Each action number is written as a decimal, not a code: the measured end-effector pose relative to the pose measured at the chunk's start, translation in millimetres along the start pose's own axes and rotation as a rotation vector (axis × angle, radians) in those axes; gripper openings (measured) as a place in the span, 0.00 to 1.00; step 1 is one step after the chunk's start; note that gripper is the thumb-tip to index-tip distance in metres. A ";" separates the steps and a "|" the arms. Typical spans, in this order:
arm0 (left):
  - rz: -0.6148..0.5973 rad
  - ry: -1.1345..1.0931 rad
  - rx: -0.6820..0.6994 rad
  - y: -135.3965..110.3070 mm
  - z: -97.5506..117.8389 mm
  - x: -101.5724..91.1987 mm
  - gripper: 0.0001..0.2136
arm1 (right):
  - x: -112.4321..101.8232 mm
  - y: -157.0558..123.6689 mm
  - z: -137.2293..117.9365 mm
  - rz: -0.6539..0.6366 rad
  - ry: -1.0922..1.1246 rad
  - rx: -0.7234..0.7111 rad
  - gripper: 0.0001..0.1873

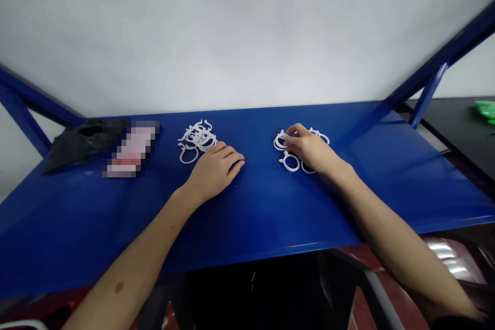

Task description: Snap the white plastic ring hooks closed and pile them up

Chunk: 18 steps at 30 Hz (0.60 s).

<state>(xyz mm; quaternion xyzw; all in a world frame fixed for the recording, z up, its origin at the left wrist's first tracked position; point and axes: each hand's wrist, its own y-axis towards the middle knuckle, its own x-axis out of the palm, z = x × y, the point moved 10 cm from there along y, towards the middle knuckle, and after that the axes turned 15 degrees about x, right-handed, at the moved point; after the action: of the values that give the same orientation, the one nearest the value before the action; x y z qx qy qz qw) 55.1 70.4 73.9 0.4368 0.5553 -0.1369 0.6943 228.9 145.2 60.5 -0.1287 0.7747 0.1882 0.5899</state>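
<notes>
On the blue table [247, 206], a tangled pile of white plastic rings [199, 135] with small tabs lies left of centre. My left hand [216, 169] rests palm down at the pile's right edge, fingers stretched out and holding nothing I can see. Right of centre is a looser group of similar rings [291, 162], several of them partly under my right hand [309, 149]. Its thumb and fingers are bent around a white plastic ring [279, 141] at the left of that group. The palm hides some of the rings.
At the back left lie a black plastic bag [81, 147] and a pixelated flat object [131, 149]. A white wall stands behind the table, with blue metal struts [429, 93] at both sides. Something green [486, 109] rests on a dark surface at far right.
</notes>
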 end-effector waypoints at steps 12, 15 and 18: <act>0.018 -0.009 0.021 1.1 4.7 0.2 0.09 | -12.9 -4.6 -21.9 0.053 0.001 -0.050 0.12; 0.140 0.042 0.074 5.2 19.2 -16.2 0.07 | -20.3 -9.7 -35.7 0.077 0.088 -0.007 0.11; 0.192 0.101 0.183 9.7 40.8 -23.7 0.08 | -21.2 -19.2 -60.1 0.101 0.131 -0.065 0.12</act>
<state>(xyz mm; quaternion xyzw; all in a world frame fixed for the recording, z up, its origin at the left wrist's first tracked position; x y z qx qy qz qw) 80.0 38.1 99.5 0.5561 0.5304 -0.0977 0.6324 190.7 100.8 92.3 -0.1205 0.8106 0.2342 0.5230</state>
